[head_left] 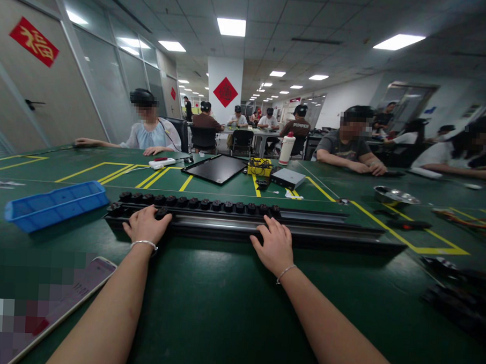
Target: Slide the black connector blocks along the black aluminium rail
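A long black rail [325,228] lies across the green table [221,304] in front of me, with a row of several black round knobs [210,204] along its back left part. My left hand [146,225] rests on the rail's left end, fingers curled over the near edge beside the knobs. My right hand [274,245] lies on the rail near its middle, fingers spread and bent over the top. Both wrists wear thin bracelets.
A blue plastic tray [54,204] sits left of the rail. A phone [75,295] lies near my left arm. Behind are a black flat panel [215,168], a yellow box [260,166], a grey box [288,178], a metal dish [395,196]. Other people sit around the table.
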A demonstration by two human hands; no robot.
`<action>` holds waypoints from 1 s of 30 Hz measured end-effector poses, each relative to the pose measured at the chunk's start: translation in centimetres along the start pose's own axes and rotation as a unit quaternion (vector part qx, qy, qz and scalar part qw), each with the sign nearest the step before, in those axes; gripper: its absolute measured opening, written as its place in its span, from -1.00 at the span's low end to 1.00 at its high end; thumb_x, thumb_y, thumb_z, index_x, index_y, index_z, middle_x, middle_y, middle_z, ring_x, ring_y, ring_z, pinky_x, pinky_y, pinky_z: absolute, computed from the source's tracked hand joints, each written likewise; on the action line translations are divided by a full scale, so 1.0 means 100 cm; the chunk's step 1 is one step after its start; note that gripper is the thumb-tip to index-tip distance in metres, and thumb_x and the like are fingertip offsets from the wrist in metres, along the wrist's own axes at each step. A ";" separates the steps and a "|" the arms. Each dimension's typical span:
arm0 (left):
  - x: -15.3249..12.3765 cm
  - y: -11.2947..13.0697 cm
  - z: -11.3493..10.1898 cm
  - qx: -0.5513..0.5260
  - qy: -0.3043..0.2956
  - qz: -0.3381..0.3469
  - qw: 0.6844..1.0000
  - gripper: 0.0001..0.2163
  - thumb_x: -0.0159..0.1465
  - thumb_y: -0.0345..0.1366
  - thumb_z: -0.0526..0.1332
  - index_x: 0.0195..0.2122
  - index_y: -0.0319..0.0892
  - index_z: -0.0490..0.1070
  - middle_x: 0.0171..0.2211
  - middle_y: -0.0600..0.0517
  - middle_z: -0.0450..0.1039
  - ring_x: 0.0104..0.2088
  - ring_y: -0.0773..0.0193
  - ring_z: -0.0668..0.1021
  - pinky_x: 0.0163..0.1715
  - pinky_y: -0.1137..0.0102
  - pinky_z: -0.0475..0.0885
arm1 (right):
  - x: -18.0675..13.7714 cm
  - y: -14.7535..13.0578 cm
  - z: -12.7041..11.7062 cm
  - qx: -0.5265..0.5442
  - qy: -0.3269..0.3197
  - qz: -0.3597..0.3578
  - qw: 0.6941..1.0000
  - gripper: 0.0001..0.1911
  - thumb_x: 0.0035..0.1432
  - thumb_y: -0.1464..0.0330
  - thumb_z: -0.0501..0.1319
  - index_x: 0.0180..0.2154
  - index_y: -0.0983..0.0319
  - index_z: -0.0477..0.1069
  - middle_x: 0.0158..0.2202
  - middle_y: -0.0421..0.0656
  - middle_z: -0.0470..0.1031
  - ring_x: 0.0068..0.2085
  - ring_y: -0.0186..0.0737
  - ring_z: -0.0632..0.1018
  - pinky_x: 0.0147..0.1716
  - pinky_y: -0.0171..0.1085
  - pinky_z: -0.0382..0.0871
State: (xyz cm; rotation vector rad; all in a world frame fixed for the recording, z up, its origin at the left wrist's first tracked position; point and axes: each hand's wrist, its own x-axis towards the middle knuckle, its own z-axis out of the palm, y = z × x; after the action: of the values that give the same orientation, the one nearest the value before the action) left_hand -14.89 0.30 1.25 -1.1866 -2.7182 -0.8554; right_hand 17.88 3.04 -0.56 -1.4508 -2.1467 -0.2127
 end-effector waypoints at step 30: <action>-0.004 0.007 0.001 0.064 0.029 0.069 0.995 -0.50 0.08 0.01 0.02 -0.02 -0.15 0.35 -0.02 -0.10 0.41 -0.02 0.03 0.41 0.10 0.18 0.07 | 0.001 0.000 -0.002 0.003 -0.010 0.001 1.000 -0.72 0.14 0.16 0.05 -0.21 0.13 0.41 0.16 -0.14 0.23 0.16 -0.09 0.18 0.10 -0.03 -0.06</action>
State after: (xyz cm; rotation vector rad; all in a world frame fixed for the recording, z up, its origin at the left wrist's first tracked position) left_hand -14.09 0.50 1.37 -1.2847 -2.5661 -0.6782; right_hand 17.89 3.00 -0.37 -1.4582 -2.1598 -0.1925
